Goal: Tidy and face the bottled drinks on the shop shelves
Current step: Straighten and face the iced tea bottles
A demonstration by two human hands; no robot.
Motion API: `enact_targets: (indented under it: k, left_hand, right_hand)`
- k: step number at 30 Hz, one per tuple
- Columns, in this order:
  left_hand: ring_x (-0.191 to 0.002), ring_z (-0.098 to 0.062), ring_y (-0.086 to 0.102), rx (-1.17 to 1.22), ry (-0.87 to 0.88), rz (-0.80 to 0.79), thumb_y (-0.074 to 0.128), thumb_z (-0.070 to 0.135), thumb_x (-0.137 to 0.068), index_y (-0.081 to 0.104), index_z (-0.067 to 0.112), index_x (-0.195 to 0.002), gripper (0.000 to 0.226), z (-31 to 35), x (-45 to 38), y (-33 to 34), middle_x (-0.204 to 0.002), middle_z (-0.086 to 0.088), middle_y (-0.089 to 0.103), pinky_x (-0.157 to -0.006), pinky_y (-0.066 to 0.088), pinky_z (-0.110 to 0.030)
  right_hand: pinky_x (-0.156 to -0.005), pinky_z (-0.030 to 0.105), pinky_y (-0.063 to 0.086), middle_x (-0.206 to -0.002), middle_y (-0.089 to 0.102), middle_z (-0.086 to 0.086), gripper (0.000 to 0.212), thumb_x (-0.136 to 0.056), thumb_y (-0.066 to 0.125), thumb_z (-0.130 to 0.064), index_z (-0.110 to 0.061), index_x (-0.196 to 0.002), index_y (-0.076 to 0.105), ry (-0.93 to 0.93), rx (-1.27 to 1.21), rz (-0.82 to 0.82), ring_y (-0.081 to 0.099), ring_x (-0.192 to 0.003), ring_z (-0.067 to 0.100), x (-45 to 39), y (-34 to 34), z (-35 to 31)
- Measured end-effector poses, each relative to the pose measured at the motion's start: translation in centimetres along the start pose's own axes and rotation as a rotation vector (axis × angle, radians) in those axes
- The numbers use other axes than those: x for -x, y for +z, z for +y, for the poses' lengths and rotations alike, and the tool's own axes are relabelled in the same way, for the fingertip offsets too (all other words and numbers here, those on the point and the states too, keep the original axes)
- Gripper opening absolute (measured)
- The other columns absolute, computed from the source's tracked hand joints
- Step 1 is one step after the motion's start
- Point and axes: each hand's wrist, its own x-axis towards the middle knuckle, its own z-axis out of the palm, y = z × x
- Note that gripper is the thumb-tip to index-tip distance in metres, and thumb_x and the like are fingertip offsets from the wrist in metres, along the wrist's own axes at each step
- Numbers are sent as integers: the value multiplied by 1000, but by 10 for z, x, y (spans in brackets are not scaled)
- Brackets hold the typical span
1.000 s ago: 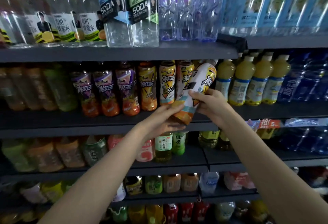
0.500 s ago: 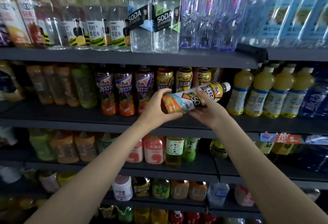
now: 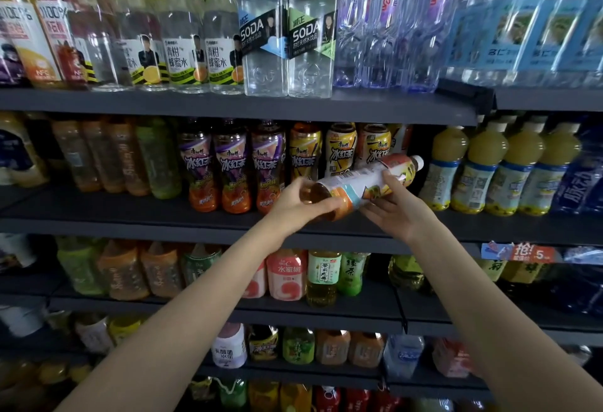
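Amber iced tea bottle [image 3: 362,185] lying near-horizontal, base cupped in curled left hand [image 3: 295,207], label pinched by right hand [image 3: 396,207], cap pointing right.

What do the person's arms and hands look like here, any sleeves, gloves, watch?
Both forearms enter from the bottom edge, bare as far as the frame shows: no sleeves visible. Left hand and right hand are bare too, no gloves. No watch, bracelet or ring shows on either wrist or on the visible fingers. No markings or tape on the arms. Anything above mid-forearm is out of view.
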Motion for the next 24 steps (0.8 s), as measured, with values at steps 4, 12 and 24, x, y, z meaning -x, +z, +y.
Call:
enact_targets:
  k: [4, 12, 24]
  left_hand:
    - [-102, -4, 53, -271, 266, 43, 82, 29, -68, 49, 19, -113, 56, 5, 6, -4, -112, 9, 56, -82, 43, -19]
    - [-119, -11, 44, -550, 641, 90, 83, 25, -66, 50, 23, -127, 69, 21, 12, -9, -127, 5, 51, -99, 32, -24]
    - [-108, -11, 57, -335, 298, -171, 78, 23, -74, 54, 28, -108, 42, 8, 5, -14, -111, 9, 58, -94, 48, -28]
  right_hand:
    - [-74, 42, 52, -109, 57, 22, 55, -86, 68, -26, 1, -127, 45, 2, -45, 46, 60, -91, 32, -1, -1, 2]
    - [-59, 41, 55, -109, 65, 19, 56, -80, 72, -38, 0, -117, 55, 146, 39, 30, 65, -91, 29, 9, 12, -8]
    - [-75, 36, 57, -109, 67, 13, 47, -81, 71, -6, -2, -123, 51, -204, 299, -27, 67, -93, 25, 20, 3, -4]
